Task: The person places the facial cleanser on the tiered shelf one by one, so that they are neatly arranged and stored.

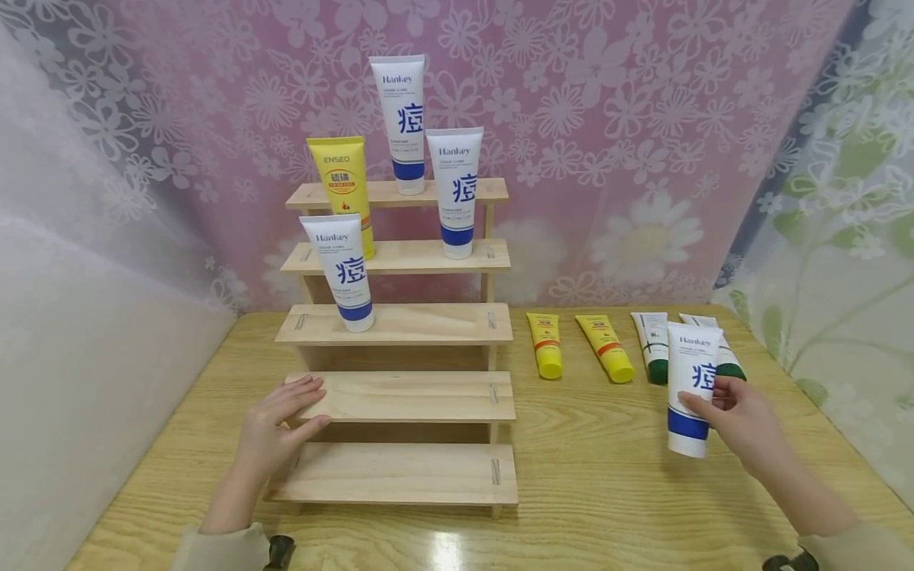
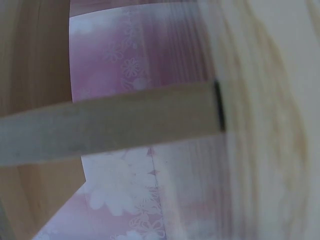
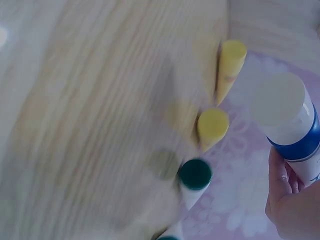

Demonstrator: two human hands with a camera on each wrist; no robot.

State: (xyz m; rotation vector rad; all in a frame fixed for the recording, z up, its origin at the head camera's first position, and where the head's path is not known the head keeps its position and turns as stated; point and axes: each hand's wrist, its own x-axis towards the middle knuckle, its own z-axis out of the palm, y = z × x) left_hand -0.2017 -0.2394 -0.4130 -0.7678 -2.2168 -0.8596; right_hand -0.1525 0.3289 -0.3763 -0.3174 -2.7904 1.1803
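My right hand [image 1: 743,412] grips a white squeeze tube [image 1: 691,388] with a blue band and white cap, held cap down over the right side of the table. The same tube [image 3: 287,115] shows at the right of the right wrist view, fingers [image 3: 279,175] around it. My left hand [image 1: 278,420] rests on the left end of the wooden stepped rack [image 1: 421,396], fingers over its second step from the bottom. Three white-and-blue tubes [image 1: 343,274] and one yellow tube [image 1: 343,182] stand on the rack's upper three steps. In the left wrist view only the rack's boards [image 2: 270,120] show.
On the table right of the rack lie two yellow tubes [image 1: 545,345] and two white tubes with green caps [image 1: 651,346], the rightmost partly behind the held tube. A floral curtain [image 1: 607,159] hangs behind the table [image 1: 585,476].
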